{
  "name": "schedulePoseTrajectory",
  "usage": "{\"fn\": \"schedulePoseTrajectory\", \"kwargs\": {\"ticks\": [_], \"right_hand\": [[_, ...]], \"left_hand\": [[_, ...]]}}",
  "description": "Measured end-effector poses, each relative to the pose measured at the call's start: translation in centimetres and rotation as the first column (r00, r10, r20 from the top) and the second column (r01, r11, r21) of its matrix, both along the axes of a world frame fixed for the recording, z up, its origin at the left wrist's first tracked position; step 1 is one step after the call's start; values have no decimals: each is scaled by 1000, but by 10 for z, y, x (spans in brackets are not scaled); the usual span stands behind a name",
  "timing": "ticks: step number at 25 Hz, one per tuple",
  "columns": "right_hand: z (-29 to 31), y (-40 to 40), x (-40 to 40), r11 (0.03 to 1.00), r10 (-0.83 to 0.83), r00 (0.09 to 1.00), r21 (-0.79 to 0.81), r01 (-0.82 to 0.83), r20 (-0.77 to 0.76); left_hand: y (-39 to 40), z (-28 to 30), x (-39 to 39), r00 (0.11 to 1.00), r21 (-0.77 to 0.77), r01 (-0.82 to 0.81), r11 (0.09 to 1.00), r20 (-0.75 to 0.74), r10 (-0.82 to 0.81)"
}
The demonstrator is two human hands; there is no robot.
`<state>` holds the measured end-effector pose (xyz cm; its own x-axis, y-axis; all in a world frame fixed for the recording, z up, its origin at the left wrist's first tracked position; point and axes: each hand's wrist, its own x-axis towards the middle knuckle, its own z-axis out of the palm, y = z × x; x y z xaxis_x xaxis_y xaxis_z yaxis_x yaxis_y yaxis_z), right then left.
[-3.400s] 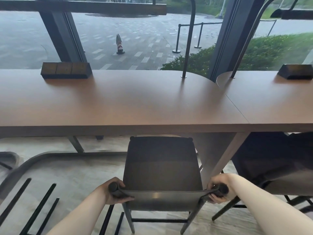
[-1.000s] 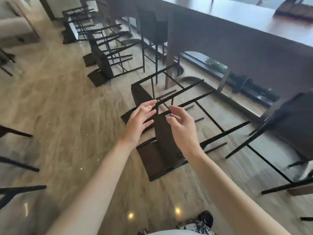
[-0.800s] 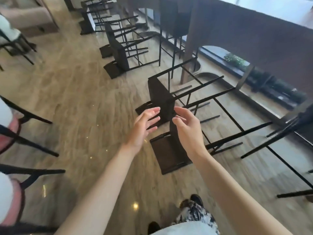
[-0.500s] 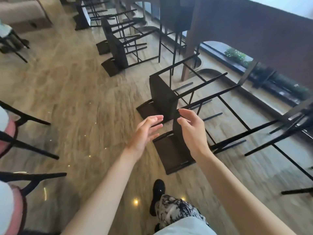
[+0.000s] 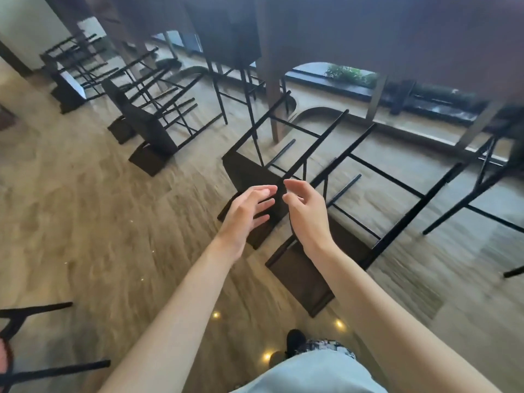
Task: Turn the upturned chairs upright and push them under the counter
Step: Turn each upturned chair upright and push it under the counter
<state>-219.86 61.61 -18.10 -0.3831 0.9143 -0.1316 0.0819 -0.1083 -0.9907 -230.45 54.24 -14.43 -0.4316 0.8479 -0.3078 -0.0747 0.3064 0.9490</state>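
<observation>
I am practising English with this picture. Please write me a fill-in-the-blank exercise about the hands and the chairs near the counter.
1. Both the left hand and the right hand hold ____.
2. The nearest tipped black metal-legged chair lies with its backrest flat on the ____.
3. Its thin black legs point toward the brown wooden ____.
4. The dark upright stool already stands tucked ____ that counter.

Missing words: nothing; floor; counter; under

My right arm hides part of the nearest chair; the counter runs off the top edge, floor blurred.
</observation>
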Motion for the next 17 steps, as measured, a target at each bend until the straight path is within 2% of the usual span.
{"fn": "schedulePoseTrajectory", "kwargs": {"ticks": [4, 8, 14, 17], "right_hand": [[-9, 13, 3, 995, -97, 994, -2, 97, 46], [-27, 22, 14, 956, -286, 954, -42, 291, 92], [-38, 20, -9, 840, -529, 840, -66, 538, 119], [-42, 8, -41, 739, -649, 754, -151, 657, 103]], "left_hand": [[34, -7, -5, 992, -16, 121, 993, 40, -120], [71, -18, -2, 951, -45, 301, 952, 85, -297], [96, -28, -27, 849, -54, 518, 854, 153, -506], [99, -36, -60, 776, -83, 624, 777, 183, -604]]}}
